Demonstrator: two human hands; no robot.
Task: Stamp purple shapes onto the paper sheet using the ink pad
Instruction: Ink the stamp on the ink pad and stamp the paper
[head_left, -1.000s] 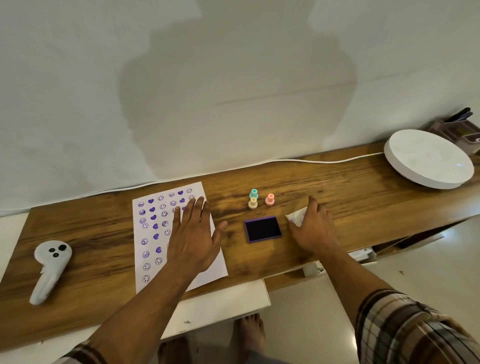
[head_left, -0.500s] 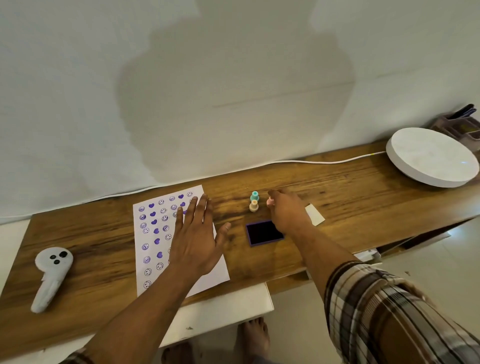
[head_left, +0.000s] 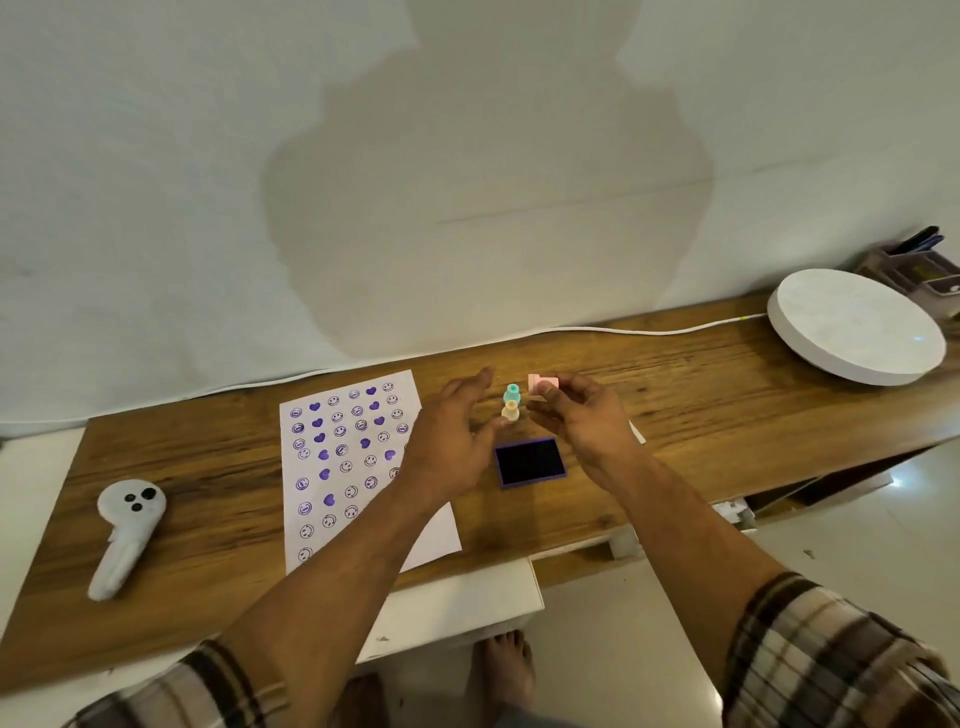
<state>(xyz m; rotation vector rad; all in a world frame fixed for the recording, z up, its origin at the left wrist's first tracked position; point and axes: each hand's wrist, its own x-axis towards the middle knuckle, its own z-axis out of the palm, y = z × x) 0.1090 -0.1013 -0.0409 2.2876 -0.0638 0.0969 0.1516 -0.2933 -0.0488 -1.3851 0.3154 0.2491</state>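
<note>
The paper sheet (head_left: 358, 467) lies flat on your desk (head_left: 675, 405) at centre-left of the frame, its long side running away from you, covered with rows of purple smiley faces and solid hearts. Your left forearm crosses its lower right corner. The desk is a long wooden plank running across the middle of the frame against a pale wall. At the far right sits a round white disc (head_left: 857, 327), with a white cable (head_left: 649, 330) trailing from it along the back edge. At the lower left lies a white controller (head_left: 127, 535) with dark buttons, well apart from the sheet.

Your left hand (head_left: 452, 441) hovers at the sheet's right edge, released, fingers spread and reaching toward the middle of the frame. Your right hand (head_left: 582, 421) is raised just right of centre, grasping a pink stamp (head_left: 543, 385) between thumb and fingertips, clear of the desk. Below and between your hands, the ink pad (head_left: 530, 461) lies open, a dark rectangle in a purple frame, just right of the sheet. Above it, between your hands, a teal stamp (head_left: 512, 392) and an orange stamp (head_left: 510, 410) stand close together. A small white piece (head_left: 638, 434) shows from behind your right wrist.
</note>
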